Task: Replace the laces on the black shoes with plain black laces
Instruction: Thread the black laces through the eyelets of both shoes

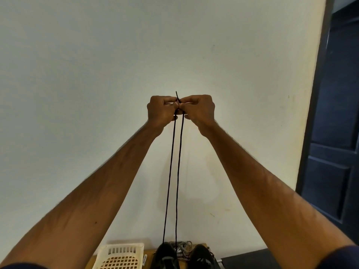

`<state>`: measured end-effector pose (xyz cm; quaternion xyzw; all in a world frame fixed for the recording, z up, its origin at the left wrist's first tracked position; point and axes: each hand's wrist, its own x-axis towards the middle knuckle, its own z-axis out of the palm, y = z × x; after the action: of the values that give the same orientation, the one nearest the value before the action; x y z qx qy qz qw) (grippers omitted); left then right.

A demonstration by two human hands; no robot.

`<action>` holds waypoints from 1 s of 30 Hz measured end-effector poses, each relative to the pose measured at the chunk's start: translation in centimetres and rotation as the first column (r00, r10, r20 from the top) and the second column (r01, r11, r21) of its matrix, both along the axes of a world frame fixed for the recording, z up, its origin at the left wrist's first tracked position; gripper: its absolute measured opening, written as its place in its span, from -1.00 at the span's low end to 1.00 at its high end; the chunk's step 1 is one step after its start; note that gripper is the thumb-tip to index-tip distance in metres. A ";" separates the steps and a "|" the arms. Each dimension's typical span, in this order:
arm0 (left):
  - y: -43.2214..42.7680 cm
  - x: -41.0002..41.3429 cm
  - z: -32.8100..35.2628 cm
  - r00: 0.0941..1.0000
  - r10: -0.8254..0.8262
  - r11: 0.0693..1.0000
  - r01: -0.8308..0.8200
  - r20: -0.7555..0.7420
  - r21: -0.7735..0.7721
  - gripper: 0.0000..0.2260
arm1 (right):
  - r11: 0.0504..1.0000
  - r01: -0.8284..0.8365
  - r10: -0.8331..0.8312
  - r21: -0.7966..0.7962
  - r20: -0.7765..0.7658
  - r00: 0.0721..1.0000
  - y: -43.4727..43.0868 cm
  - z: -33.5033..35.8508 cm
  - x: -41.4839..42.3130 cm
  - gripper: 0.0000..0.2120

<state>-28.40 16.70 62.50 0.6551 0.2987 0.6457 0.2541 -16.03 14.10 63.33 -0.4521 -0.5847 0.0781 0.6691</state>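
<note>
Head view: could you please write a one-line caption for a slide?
Left hand and right hand pinch a black lace held high, both strands running down to a black shoe.

Single head cam, wide-angle, worn on you, facing the pale wall [77,65] nearly straight on. Wall fills most of your frame, near. Black shoes [165,255] sit at wall's foot, cut by bottom edge. Dark door [334,113] edges wall's right. Your forearms [87,191] run in from both lower corners.
</note>
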 end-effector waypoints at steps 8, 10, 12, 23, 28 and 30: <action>0.3 0.0 0.1 0.998 0.066 0.996 -0.065 -0.015 0.067 -0.87 | 1.000 -0.021 0.021 0.002 -0.021 1.000 0.4 0.3 0.1 -0.90; 0.2 0.1 -0.1 0.994 0.099 0.991 -0.096 -0.035 0.093 -0.88 | 1.000 -0.016 0.016 -0.009 -0.013 1.000 0.5 0.2 0.2 -0.91; 0.4 0.3 -0.5 0.992 0.129 0.989 -0.127 -0.017 0.078 -0.89 | 0.998 -0.059 0.058 -0.023 -0.053 0.997 0.6 -0.2 0.3 -0.92; 4.6 0.2 -16.1 0.700 0.164 0.896 -0.401 -0.695 -0.192 -0.73 | 0.966 -0.045 0.035 -0.255 -0.046 0.998 3.9 -11.9 2.5 -0.84; 3.8 0.2 -28.3 0.325 -0.177 0.887 -0.357 -0.929 -0.294 -0.66 | 0.910 -0.151 0.131 -0.387 -0.079 0.988 5.4 -18.6 2.7 -0.87; 3.2 0.0 -33.1 0.299 -0.278 0.852 -0.362 -0.913 -0.378 -0.71 | 0.876 -0.170 0.154 -0.451 -0.071 0.985 5.5 -22.4 2.7 -0.87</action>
<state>-28.45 19.92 29.40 0.8021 0.5701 0.0288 0.1755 -13.38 19.62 40.95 -0.5444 -0.5747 0.2761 0.5451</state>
